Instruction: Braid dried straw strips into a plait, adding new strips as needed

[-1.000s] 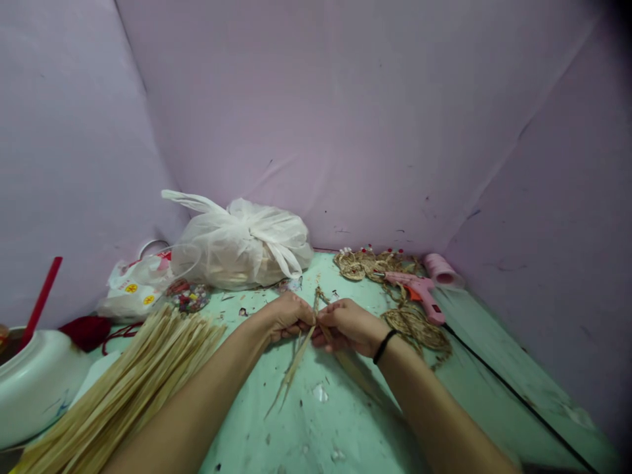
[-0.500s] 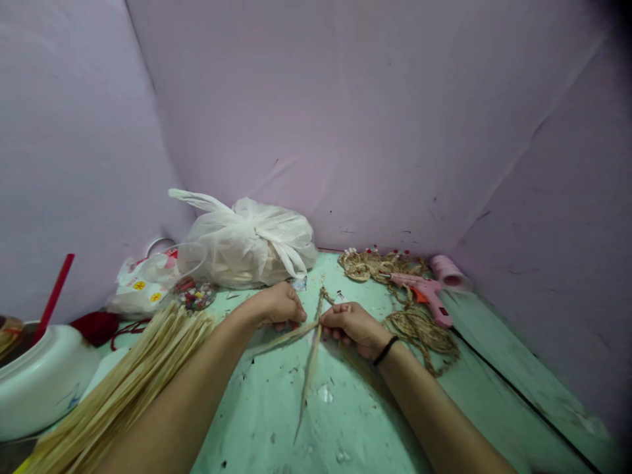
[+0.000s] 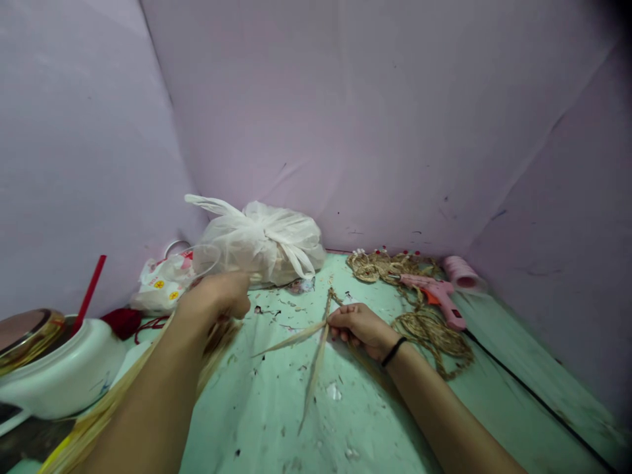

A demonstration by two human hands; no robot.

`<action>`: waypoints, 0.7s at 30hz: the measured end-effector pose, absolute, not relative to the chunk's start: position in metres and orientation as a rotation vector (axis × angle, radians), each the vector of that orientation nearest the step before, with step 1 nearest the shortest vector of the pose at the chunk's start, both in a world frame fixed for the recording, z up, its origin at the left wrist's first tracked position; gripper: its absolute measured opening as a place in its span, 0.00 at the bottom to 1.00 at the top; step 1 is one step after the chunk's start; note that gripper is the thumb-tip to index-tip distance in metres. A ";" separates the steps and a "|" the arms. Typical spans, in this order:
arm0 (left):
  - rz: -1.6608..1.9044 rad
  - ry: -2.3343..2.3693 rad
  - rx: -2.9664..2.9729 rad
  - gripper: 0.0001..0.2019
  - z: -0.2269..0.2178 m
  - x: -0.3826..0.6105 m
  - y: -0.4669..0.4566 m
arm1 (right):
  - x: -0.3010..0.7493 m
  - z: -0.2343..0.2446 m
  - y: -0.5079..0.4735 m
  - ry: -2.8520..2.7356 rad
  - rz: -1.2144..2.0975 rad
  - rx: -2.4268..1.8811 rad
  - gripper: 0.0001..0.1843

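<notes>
Between its thumb and fingers my right hand [image 3: 363, 331] pinches a thin braid [image 3: 328, 304] of dry, straw-coloured fibre. Loose strands [image 3: 316, 368] fan out from the pinch toward the left and toward me over the green table. My left hand [image 3: 220, 297], smeared by motion, is over the far end of a bundle of pale fibre strips [image 3: 123, 388]. Its fingers are too blurred to show whether they hold a strip. The left forearm covers much of the bundle.
A pink glue gun [image 3: 434, 291] with a black cord lies at right, by coiled braids [image 3: 429, 336] and a pink spool [image 3: 463, 273]. A knotted white plastic bag [image 3: 266, 240] stands at the back. At left is a white pot [image 3: 93, 368] with a red stick [image 3: 91, 289].
My left hand has let go of the strand by the braid and moved left to the fibre bundle. My right hand keeps its pinch. The view has shifted slightly left.
</notes>
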State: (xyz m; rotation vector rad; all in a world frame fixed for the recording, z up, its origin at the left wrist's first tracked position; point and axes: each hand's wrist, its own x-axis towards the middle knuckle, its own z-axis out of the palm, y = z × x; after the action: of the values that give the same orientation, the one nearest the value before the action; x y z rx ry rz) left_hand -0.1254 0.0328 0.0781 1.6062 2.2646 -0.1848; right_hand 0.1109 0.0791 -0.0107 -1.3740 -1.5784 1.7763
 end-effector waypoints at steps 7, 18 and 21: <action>0.298 2.082 1.777 0.06 0.068 -0.068 0.041 | 0.113 -0.009 0.080 -1.559 1.815 -1.300 0.06; 0.316 1.847 1.585 0.05 0.026 -0.030 0.050 | 0.112 -0.005 0.079 -1.523 1.849 -1.272 0.06; 0.289 1.860 1.619 0.06 0.031 -0.023 0.047 | 0.110 -0.005 0.079 -1.503 1.835 -1.319 0.06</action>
State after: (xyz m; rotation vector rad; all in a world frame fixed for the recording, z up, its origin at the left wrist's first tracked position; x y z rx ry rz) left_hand -0.0234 0.0468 0.0312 1.6192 1.8602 0.2893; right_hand 0.1102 0.0793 -0.0054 -1.3195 -1.5030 1.8346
